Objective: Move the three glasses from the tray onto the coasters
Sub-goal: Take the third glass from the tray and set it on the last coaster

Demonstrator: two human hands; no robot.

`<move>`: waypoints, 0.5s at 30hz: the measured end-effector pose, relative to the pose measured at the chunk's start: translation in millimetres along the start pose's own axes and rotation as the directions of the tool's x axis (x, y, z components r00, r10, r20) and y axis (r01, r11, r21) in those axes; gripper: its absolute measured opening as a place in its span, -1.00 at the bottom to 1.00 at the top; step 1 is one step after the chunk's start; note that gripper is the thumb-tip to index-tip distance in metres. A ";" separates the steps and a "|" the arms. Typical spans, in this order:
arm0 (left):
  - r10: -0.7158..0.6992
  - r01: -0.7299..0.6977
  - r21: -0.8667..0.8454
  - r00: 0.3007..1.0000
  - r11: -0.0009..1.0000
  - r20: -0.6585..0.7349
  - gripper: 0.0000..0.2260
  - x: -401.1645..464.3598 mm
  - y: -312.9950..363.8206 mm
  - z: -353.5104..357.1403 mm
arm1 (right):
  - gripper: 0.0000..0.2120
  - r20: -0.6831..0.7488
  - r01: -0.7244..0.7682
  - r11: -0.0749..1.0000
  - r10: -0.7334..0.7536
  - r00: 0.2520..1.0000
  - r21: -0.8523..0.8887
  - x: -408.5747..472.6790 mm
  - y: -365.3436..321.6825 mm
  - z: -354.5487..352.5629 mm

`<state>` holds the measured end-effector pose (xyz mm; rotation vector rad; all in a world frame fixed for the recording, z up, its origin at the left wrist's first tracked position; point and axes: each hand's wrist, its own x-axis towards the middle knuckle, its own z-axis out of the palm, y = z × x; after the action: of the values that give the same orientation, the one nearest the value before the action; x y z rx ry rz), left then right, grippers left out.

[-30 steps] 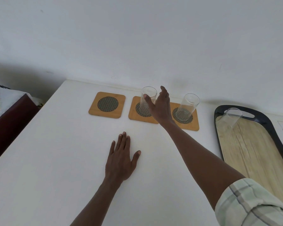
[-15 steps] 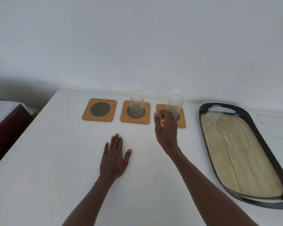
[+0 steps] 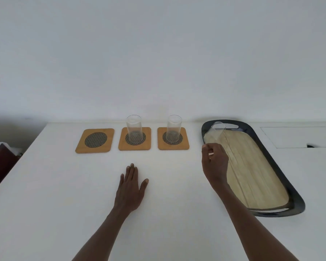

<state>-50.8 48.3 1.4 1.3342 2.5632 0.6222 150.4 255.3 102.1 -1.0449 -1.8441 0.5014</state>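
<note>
One glass (image 3: 215, 133) on the tray (image 3: 282, 172); right hand (image 3: 214, 162) near, seemingly empty.

**Bare Arms, Nothing Worn**

We see two forearms entering from the bottom edge, both uncovered from elbow to wrist, with no sleeve reaching into view. Our left hand (image 3: 130, 187) carries no ring, watch or band that we can make out. Our right hand (image 3: 215, 162) looks equally plain, with a pale fingernail showing on one finger.
</note>
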 end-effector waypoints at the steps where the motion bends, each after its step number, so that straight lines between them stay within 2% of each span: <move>1: 0.017 -0.017 -0.001 1.000 1.000 0.006 -0.21 0.8 8.5 2.4 | -0.89 -0.008 -0.008 1.000 0.008 1.000 -0.012 0.0 4.4 -6.3; 15: 0.150 -0.151 0.011 0.988 0.989 0.030 -0.23 12.0 85.6 28.8 | -0.89 -0.035 -0.100 0.994 0.099 0.994 -0.038 4.0 53.9 -67.9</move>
<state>15.4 109.6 14.1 1.5401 2.4641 0.6075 232.8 282.6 99.5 -1.1698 -1.7859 0.5053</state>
